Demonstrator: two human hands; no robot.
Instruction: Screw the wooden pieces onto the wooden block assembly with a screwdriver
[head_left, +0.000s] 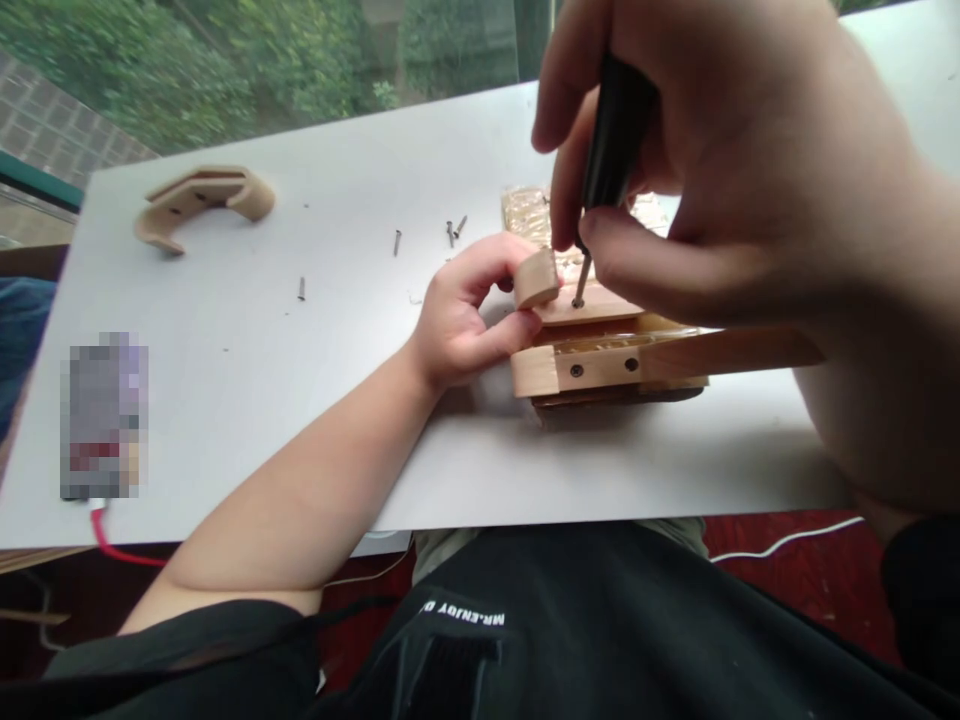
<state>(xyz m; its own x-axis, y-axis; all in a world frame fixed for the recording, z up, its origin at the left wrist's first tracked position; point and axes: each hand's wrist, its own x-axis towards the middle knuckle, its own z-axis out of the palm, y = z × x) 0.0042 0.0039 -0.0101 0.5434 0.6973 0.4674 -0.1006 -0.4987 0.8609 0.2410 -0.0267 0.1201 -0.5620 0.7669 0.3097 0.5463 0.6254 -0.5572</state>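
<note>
My right hand point(720, 170) grips a black-handled screwdriver point(613, 140), its thin shaft pointing down. The tip meets a screw point(577, 303) in a pale wooden piece. With thumb and fingers, my left hand point(480, 310) pinches the rounded end of that wooden piece point(537, 280). Just in front lies a second wooden bar point(600, 372) with two dark screws set in its side. Beneath and behind both is a bundle in clear, shiny wrapping point(529, 212), partly hidden by my hands.
Several loose screws point(397, 242) are scattered on the white table point(337, 400). A curved wooden piece point(206, 195) sits at the far left. A blurred-out phone-like device point(105, 415) with a red cable point(124, 552) lies near the left edge. Behind the table is a window point(300, 60).
</note>
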